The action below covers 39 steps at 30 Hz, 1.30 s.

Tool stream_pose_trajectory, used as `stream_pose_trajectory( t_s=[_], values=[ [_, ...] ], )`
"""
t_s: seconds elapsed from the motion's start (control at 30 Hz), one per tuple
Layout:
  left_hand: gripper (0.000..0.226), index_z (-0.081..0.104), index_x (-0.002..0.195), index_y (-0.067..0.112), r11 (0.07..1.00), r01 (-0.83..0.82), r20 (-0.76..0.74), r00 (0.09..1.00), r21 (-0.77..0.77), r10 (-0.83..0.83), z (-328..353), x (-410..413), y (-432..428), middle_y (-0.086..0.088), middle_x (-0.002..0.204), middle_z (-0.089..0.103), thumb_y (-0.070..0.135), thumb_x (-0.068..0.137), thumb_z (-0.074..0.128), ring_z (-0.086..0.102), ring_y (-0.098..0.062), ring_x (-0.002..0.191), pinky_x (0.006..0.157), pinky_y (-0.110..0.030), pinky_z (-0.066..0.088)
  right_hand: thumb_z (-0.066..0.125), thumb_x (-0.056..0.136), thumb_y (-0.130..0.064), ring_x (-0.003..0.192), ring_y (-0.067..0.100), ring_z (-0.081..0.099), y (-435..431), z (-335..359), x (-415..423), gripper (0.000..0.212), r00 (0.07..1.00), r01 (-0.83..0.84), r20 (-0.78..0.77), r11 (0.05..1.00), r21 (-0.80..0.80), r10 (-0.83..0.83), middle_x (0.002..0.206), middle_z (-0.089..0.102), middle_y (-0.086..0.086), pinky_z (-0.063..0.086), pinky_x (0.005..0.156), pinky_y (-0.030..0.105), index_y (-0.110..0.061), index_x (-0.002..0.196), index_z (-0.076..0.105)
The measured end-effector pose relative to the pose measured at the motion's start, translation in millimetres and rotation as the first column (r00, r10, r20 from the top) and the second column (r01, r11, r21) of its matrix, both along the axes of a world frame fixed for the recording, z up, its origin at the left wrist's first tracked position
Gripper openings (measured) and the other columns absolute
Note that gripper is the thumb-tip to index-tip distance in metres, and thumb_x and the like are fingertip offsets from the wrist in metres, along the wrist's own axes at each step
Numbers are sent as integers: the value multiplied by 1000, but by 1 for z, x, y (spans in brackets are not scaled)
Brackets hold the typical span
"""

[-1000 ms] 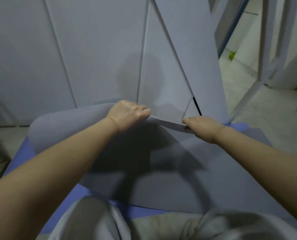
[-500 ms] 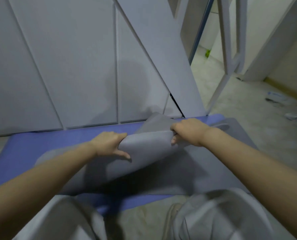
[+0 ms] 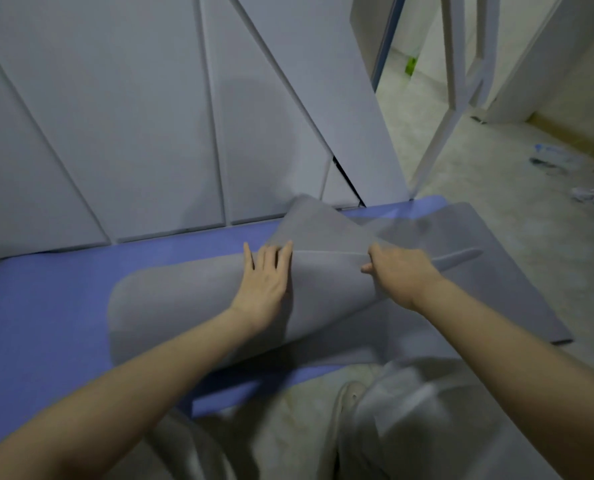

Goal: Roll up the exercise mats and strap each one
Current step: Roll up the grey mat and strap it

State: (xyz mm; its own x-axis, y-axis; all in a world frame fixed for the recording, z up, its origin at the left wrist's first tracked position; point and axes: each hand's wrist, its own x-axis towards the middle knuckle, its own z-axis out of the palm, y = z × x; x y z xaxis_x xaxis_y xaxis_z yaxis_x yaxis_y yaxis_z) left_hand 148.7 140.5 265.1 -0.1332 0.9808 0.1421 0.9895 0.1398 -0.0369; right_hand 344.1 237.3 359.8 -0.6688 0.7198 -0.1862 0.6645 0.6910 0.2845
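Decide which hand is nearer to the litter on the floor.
Right. The right hand grips the grey mat by its edge, towards the litter; the left hand lies flat on the mat, farther away.

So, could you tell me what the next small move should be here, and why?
Probably curl the lifted edge down and inward to start a tight roll: the right hand pinches the grey mat at its raised edge, the left hand lies flat on it, and it is only loosely folded, not rolled.
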Motion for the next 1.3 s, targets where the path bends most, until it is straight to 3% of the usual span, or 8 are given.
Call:
stream_pose_trajectory(
  t_s=[0.2, 0.33, 0.43, 0.7, 0.9, 1.03, 1.17, 1.3],
  values=[
    [93, 11, 149, 2, 997, 53, 284, 958, -62, -34, -27, -10, -23, -20, 147, 24, 30, 75, 60, 20, -33, 139, 113, -59, -5, 28, 104, -34, 110, 30, 55, -9, -22, -26, 33, 999, -22, -27, 1000, 12, 22, 119, 59, 13, 31, 71, 35, -7, 113, 43],
    [91, 30, 138, 9, 994, 45, 316, 949, -104, -10, -21, -24, -21, -12, 130, 38, 60, 73, 67, 35, -29, 123, 105, -43, 22, 30, 104, -33, 110, 31, 54, -18, -26, -39, 32, 998, -24, -58, 1000, 21, 25, 119, 57, 14, 36, 79, 37, -6, 113, 43],
    [65, 43, 115, 8, 999, -52, 286, 957, 3, 48, -7, -28, -22, -12, 115, 50, 52, 75, 70, 47, -30, 108, 84, -37, 31, 33, 103, -30, 110, 30, 51, -22, -26, -45, 28, 990, -60, -128, 997, 57, 67, 118, 55, 13, 31, 85, 36, -7, 113, 44],
    [28, 48, 109, 11, 1000, 24, 262, 965, 1, -24, 3, -29, -40, -14, 110, 64, 35, 95, 50, 58, -36, 101, 72, -39, 39, 73, 77, -25, 75, 35, 56, -37, -41, -56, 30, 939, -251, -213, 961, 118, 271, 81, 57, 19, 31, 71, 39, -2, 86, 56],
    [35, 47, 109, 13, 996, -86, 191, 978, -1, 84, 20, -35, -48, -9, 112, 58, 34, 86, 61, 54, -31, 103, 75, -36, 34, 58, 87, -50, 105, 31, 55, -41, -26, -76, 54, 968, -239, -69, 969, 65, 243, 114, 57, 12, 37, 80, 35, -6, 114, 42],
    [37, 41, 113, 16, 980, -91, -123, 986, 177, 113, 4, -11, -56, -7, 103, 49, 13, 76, 42, 51, -24, 92, 81, -36, 41, 53, 91, -49, 110, 31, 58, -50, -33, -93, 54, 973, -217, 81, 976, 0, 216, 121, 59, 14, 42, 82, 37, -6, 121, 41],
    [65, 32, 116, 13, 996, -64, 24, 998, 67, 62, -5, -8, -58, -10, 111, 46, 37, 70, 70, 48, -28, 99, 81, -38, 37, 56, 90, -45, 112, 31, 56, -59, -34, -105, 51, 966, -194, 151, 974, -112, 210, 123, 58, 15, 41, 84, 35, -5, 120, 46],
    [54, 41, 116, 12, 984, 18, 302, 953, -176, 36, 0, -22, -52, -11, 119, 55, 38, 79, 70, 52, -31, 110, 77, -36, 34, 57, 90, -46, 110, 31, 57, -62, -37, -108, 51, 963, -186, 156, 963, -193, 218, 122, 58, 15, 38, 78, 33, -6, 120, 45]
  ],
)
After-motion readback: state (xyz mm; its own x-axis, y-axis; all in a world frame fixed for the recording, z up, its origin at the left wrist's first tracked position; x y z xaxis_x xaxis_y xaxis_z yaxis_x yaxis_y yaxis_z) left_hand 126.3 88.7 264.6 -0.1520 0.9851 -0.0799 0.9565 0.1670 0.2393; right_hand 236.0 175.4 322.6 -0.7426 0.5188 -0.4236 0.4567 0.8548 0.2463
